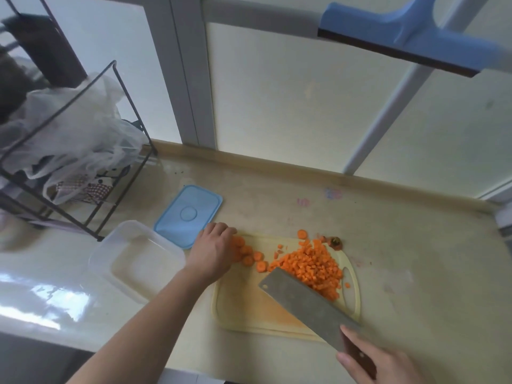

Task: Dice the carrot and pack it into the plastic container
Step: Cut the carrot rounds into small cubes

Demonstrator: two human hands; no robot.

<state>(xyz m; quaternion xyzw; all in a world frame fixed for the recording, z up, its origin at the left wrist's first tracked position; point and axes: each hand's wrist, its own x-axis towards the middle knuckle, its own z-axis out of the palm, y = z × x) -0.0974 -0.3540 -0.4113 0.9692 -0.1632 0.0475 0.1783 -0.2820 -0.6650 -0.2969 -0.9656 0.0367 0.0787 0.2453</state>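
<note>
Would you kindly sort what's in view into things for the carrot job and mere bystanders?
For the job: diced carrot, carrot slices, cleaver, cutting board, plastic container, blue lid.
Bystanders: wire rack, plastic bags, blue squeegee.

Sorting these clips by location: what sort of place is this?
Most likely a home kitchen counter: a cutting board with diced carrot, a cleaver in the right hand, and a wire rack by the window.
</note>
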